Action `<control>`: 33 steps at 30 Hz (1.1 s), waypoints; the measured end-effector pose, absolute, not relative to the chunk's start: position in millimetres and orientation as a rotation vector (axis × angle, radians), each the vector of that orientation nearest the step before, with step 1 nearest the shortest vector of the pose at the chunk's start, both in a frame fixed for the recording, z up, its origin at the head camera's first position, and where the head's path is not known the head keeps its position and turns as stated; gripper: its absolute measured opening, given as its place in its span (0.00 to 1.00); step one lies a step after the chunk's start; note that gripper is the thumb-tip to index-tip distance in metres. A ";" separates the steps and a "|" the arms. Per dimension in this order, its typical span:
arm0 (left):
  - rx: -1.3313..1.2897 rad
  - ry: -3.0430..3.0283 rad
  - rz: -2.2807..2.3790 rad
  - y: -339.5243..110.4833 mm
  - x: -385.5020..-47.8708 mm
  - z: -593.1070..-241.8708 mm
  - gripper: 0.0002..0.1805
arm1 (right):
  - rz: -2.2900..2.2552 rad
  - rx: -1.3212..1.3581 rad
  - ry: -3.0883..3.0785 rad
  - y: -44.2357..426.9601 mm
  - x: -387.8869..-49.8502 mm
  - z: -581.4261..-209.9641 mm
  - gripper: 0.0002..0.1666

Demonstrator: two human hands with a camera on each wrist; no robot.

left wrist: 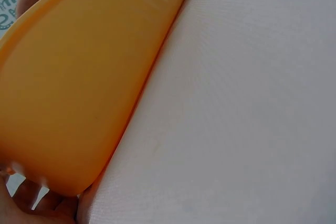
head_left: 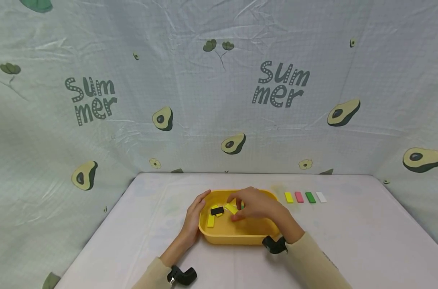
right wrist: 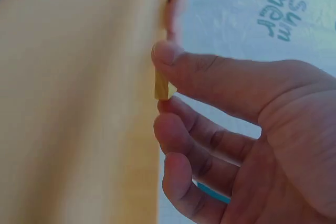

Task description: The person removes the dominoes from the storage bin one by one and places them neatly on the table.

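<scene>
A yellow plastic tub (head_left: 237, 240) stands on the white-covered table, holding several small flat blocks. My left hand (head_left: 193, 218) rests against the tub's left side, fingers stretched along the outer wall. Inside the tub, my right hand (head_left: 256, 204) pinches a yellow block (head_left: 231, 208) between thumb and fingers; the right wrist view shows that block's end (right wrist: 161, 86) below the thumb tip. A black block (head_left: 217, 210) lies over other yellow pieces to the left, with another yellow block (head_left: 211, 221) below it. A bit of green shows beside my right fingers, mostly hidden.
Right of the tub, a row of blocks lies on the table: yellow (head_left: 288, 197), pink (head_left: 299, 197), green (head_left: 310, 197) and white (head_left: 321, 197). Behind the table hangs a pale sheet (head_left: 201, 88) printed with avocados and lettering.
</scene>
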State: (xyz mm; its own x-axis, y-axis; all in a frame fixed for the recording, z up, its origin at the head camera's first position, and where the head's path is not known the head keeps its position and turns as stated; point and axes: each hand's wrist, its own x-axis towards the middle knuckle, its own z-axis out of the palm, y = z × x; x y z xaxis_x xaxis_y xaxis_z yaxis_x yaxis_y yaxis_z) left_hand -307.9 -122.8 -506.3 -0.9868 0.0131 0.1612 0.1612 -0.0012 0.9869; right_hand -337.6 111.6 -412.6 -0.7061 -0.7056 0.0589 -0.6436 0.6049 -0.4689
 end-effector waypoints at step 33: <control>-0.192 -2.149 -2.109 -123.2 -308.9 -507.6 0.26 | -0.802 -0.989 2.834 206.0 -344.5 -390.4 0.25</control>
State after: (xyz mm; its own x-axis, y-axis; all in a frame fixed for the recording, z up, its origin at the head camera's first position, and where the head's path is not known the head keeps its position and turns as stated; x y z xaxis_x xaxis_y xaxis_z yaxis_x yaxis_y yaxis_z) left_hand -308.9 -123.2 -507.6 -0.9842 0.0035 0.1771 0.1771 0.0186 0.9840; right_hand -344.5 206.0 -390.4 -0.7967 -0.5896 0.1327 -0.5717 0.6642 -0.4816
